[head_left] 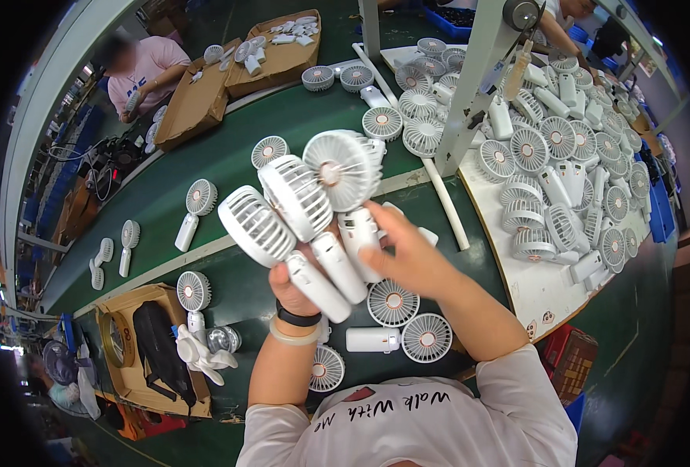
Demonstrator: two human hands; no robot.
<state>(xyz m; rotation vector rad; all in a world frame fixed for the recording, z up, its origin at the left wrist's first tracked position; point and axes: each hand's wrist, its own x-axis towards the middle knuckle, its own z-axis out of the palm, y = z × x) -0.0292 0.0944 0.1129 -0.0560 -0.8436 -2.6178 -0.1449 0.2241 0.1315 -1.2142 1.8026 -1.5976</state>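
My left hand [292,286] grips the handles of three white handheld fans [302,202], fanned out with their round grilles up and to the left. My right hand [407,253] rests its fingers against the handle of the rightmost fan [345,167] in the bunch. Just below my hands, more white fans [395,315] lie flat on the dark green belt [205,163]. A black band and a pale bangle circle my left wrist.
A big heap of white fans [563,171] covers the white table at the right, behind a white frame post [477,78]. Single fans [193,212] lie on the belt at left. Cardboard trays [240,74] sit at the back; another person [138,70] sits far left. A box with a black pouch [158,350] lies at lower left.
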